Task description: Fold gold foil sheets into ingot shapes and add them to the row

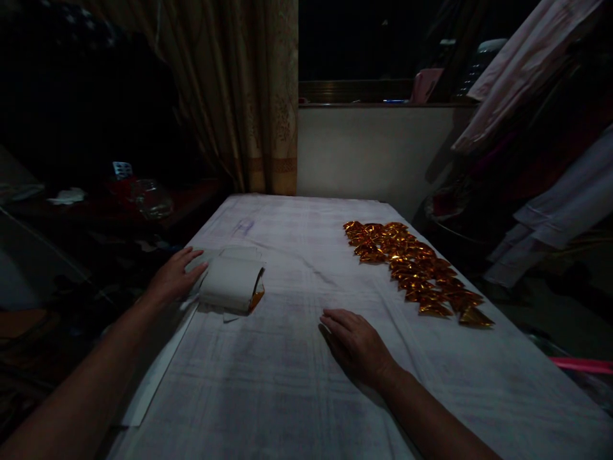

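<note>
My left hand (178, 276) is at the left edge of the table, its thumb apart from the fingers. Its thumb tip is at the near side of a stack of pale paper sheets (230, 281) that bends upward in a curl. A bit of gold foil (258, 298) shows under the right end of this curl. My right hand (358, 342) rests on the cloth near the middle, fingers extended side by side, with nothing visible in it; the thumb is mostly hidden. Farther right, several folded gold foil pieces (407, 255) lie in overlapping rows.
A pale checked cloth (287, 383) covers the table. Along its left edge lies a long white strip (160, 364). Left of the table, a glass jar (152, 199) lies on a dark surface. A curtain (268, 96) hangs behind, and clothes (565, 191) hang at right.
</note>
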`<action>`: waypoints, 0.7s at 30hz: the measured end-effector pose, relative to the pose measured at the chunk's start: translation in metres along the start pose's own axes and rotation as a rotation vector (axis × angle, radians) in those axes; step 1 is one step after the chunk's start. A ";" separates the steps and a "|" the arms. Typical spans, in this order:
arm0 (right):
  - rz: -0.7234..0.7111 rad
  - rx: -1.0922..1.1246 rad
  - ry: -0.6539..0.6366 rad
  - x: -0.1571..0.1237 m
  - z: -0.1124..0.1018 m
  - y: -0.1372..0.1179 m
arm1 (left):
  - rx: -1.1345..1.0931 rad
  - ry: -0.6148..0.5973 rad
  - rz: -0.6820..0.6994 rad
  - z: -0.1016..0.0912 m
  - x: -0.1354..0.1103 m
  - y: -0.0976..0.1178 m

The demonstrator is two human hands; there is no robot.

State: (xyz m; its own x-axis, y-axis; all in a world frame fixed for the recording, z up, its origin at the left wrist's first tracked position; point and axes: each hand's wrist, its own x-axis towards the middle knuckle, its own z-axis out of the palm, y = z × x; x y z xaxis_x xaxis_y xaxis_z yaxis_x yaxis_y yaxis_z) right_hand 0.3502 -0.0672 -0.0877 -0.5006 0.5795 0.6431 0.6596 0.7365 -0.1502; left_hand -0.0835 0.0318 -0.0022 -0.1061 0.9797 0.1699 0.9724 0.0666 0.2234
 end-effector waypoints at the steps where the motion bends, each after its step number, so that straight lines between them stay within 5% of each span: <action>1: -0.004 0.003 -0.010 0.000 0.000 0.000 | -0.023 -0.024 0.089 0.000 -0.006 0.007; 4: -0.004 0.002 -0.041 0.000 -0.001 0.000 | -0.019 -0.194 0.457 0.001 -0.020 0.030; 9: -0.006 -0.018 -0.066 0.001 -0.004 0.000 | -0.015 -0.233 0.456 0.000 -0.025 0.053; 15: 0.030 -0.005 -0.092 0.001 -0.004 -0.002 | -0.030 -0.272 0.460 -0.002 -0.016 0.054; 21: 0.041 0.011 -0.103 0.001 -0.003 -0.001 | -0.007 -0.248 0.452 0.017 -0.011 0.056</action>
State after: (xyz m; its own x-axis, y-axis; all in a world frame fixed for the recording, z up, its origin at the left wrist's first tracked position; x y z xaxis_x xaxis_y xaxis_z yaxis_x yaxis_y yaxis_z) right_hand 0.3509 -0.0682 -0.0843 -0.5285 0.6416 0.5559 0.6750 0.7147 -0.1831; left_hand -0.0241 0.0279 -0.0075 0.3776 0.9258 0.0188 0.9083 -0.3743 0.1866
